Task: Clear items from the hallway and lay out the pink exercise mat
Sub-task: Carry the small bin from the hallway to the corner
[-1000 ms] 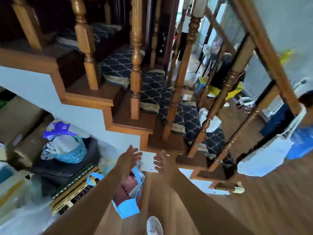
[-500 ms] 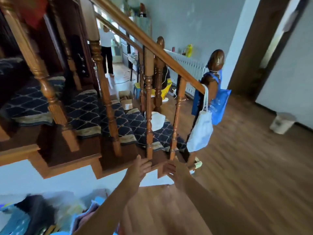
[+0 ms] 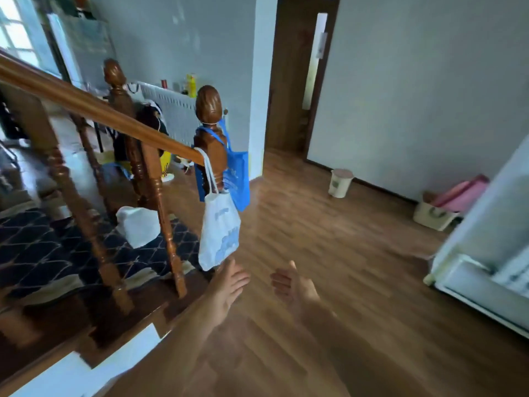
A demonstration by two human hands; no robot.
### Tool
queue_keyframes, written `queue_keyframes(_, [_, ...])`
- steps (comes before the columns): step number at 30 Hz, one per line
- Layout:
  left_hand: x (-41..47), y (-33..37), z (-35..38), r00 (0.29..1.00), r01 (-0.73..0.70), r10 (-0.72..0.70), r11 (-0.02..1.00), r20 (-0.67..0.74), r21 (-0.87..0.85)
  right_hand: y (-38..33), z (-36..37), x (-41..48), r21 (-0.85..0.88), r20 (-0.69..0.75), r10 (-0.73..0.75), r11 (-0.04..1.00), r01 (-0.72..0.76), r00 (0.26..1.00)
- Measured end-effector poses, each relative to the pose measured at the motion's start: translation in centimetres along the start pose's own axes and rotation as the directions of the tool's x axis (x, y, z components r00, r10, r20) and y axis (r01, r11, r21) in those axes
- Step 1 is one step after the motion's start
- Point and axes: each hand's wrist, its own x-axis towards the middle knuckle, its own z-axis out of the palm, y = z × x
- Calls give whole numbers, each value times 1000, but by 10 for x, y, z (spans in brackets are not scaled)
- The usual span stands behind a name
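— How far along is the task judged to be?

— The laying-out is not yet begun. The pink exercise mat (image 3: pixel 461 193) is seen rolled up at the far right, propped in a cream basket (image 3: pixel 430 217) beside the wall.

— And the clearing of the hallway?

— A wide stretch of wooden floor (image 3: pixel 329 253) is seen between the hands and the mat. A small waste bin (image 3: pixel 340 183) is left standing by the far wall. A white tote bag (image 3: pixel 219 233) and a blue tote bag (image 3: pixel 239 179) are hung on the newel post (image 3: pixel 210 133) at the left. Whether these are meant to be removed cannot be told.

— Is anything held?

— Nothing is grasped. The left hand (image 3: pixel 229 282) is stretched forward with its fingers released and nearly straight. The right hand (image 3: pixel 292 285) is held just beside it, fingers loosely curled and thumb raised.

— What is left, then?

— By this judgement, nearly everything concerning the mat: it is to be fetched from the basket, carried to the floor and unrolled flat.
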Motion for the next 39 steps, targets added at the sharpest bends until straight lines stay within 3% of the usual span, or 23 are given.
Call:
queue_keyframes(11, [130, 15, 210, 993, -46, 32, 991, 111, 125, -125, -175, 87, 77, -170, -70, 994, 84, 983])
queue_keyframes(18, [189, 44, 299, 968, -109, 64, 978, 243, 175, -200, -251, 119, 89, -180, -186, 975, 204, 966])
queue_keyframes(31, [339, 63, 376, 954, -27, -31, 982, 299, 188, -262, -295, 233, 150, -298, -179, 961, 231, 938])
queue_keyframes(39, [455, 130, 406, 930, -46, -32, 978, 365, 205, -344, -289, 336, 148, -370, -179, 957, 248, 912])
